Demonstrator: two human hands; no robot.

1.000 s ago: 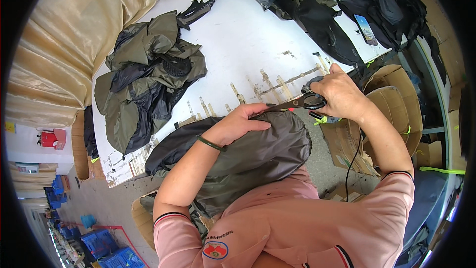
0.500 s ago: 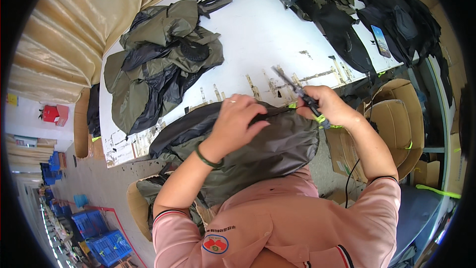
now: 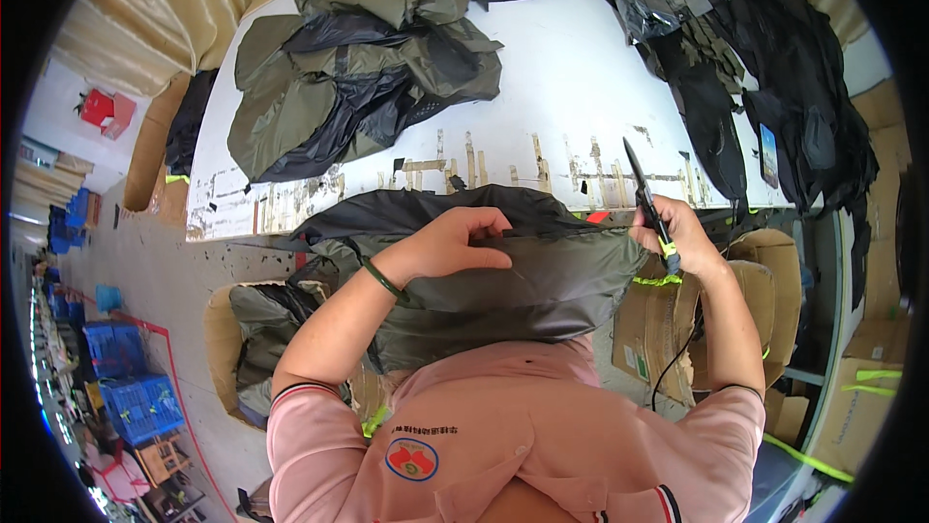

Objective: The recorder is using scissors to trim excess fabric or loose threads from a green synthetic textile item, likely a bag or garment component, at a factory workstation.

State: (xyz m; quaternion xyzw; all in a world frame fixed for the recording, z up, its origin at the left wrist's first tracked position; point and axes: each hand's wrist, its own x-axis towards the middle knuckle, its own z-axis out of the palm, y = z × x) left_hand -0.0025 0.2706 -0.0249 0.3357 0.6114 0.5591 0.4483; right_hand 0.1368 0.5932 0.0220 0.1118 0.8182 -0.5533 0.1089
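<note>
A dark olive-green fabric piece point(image 3: 503, 281) with a black lining hangs from the table's near edge across my lap. My left hand point(image 3: 450, 244), a dark green bangle on its wrist, lies over the upper edge of this fabric. Its thumb and forefinger are apart with nothing visibly pinched between them. At the fabric's right corner, my right hand point(image 3: 685, 238) is closed around a pair of black scissors point(image 3: 650, 204) with yellow-green on the handle. Their blades point up and away from me. The right fingertips also touch the fabric corner.
On the white worktable point(image 3: 552, 49) lies a heap of olive and black fabric pieces point(image 3: 358, 78) at the left. Black fabric pieces point(image 3: 803, 88) and a phone point(image 3: 768, 155) are at the right. Cardboard boxes point(image 3: 658, 329) stand below; one at left point(image 3: 223, 358) holds fabric.
The scissors have swung more upright in my right hand. My left hand has turned, its thumb and forefinger now pointing right along the fabric edge. The whole view has shifted.
</note>
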